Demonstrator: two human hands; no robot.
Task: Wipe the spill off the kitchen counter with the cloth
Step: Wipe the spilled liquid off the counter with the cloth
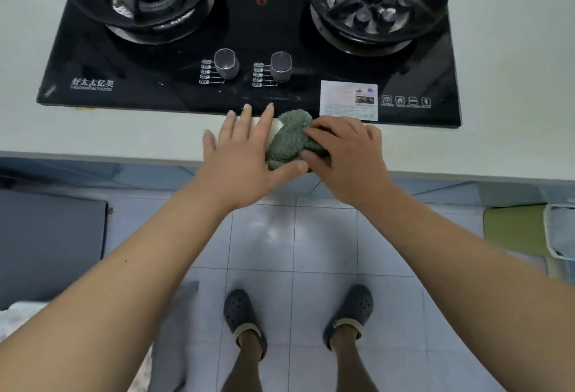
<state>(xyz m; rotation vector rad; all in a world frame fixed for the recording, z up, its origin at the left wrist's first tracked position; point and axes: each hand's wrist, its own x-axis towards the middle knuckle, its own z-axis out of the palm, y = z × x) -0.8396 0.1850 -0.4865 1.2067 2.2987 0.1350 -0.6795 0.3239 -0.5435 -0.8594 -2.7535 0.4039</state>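
On the pale surface (130,136), just in front of the black stove (249,80), lies a bunched green cloth (289,139). The right hand (345,155) sits at the cloth's 3 o'clock side, its fingers (320,130) curled over it and gripping it. The left hand (242,155) lies at the cloth's 9 o'clock side with fingers straight and spread, its thumb touching the cloth's near edge. Below, two feet in dark clogs (245,320) stand on the tiled floor (295,251).

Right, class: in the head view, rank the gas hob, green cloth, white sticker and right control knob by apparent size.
1. Gas hob
2. Green cloth
3. White sticker, close to the cloth, so unsure
4. Right control knob
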